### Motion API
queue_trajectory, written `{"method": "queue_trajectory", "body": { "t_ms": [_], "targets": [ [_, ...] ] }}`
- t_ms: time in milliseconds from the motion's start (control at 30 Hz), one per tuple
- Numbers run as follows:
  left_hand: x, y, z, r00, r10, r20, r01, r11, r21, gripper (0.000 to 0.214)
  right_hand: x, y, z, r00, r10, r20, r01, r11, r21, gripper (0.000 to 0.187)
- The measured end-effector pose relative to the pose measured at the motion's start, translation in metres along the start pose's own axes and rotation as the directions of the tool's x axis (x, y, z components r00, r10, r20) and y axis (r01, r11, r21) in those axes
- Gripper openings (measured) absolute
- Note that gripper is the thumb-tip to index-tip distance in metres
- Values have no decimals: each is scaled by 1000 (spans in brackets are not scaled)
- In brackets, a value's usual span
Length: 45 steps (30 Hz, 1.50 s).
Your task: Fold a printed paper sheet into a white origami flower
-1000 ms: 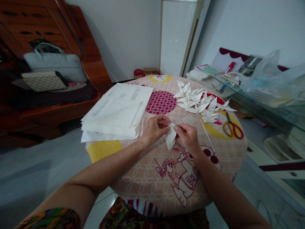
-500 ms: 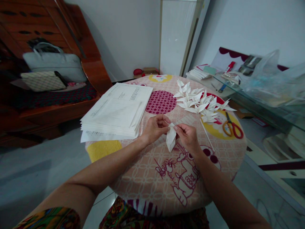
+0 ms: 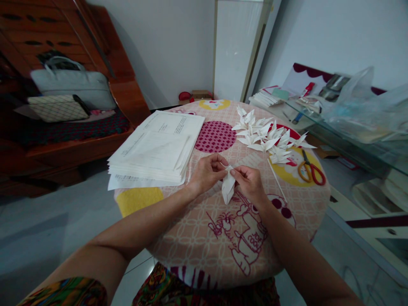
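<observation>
Over the middle of a round table [image 3: 178, 250] with a pink cartoon-print cloth, both my hands pinch one small folded white paper piece [image 3: 228, 190]. My left hand [image 3: 207, 172] grips its top from the left, fingers curled. My right hand [image 3: 250, 183] pinches the same top end from the right. The pointed lower part of the paper hangs down toward the cloth. A heap of several finished folded white paper shapes [image 3: 266, 137] lies farther back on the right.
A thick stack of white printed sheets [image 3: 157, 148] covers the table's left side. Orange-handled scissors [image 3: 310, 170] lie at the right edge. A wooden bench with bags [image 3: 68, 91] stands left. A glass shelf with a plastic bag [image 3: 360, 110] is on the right.
My right hand has shifted slightly left, closer to my left hand at the top of the folded paper. The paper stays in the same place.
</observation>
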<state>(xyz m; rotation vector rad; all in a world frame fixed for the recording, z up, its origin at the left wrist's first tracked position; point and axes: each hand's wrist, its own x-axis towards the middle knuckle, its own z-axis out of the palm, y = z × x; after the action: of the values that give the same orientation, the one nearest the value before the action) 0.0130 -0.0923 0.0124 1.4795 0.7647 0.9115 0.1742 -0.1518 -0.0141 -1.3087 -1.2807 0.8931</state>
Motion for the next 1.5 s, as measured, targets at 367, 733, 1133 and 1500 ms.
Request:
{"method": "queue_trajectory", "body": {
  "t_ms": [367, 733, 1133, 1500],
  "targets": [
    [2, -4, 0, 991, -83, 101, 98, 983, -153, 30, -2, -4, -3, 993, 108, 36, -112, 985, 128, 36],
    [4, -5, -2, 1000, -12, -9, 10, 985, -172, 28, -2, -13, -1, 973, 188, 132, -214, 950, 229, 29],
    [6, -9, -4, 973, -11, 229, 51, 985, -167, 31, -3, -9, -5, 988, 113, 108, -124, 987, 104, 29],
    [5, -10, 4, 976, -114, 185, 163, 948, -273, 29, -2, -8, 3, 987, 135, -84, -114, 969, 220, 26]
  ]
}}
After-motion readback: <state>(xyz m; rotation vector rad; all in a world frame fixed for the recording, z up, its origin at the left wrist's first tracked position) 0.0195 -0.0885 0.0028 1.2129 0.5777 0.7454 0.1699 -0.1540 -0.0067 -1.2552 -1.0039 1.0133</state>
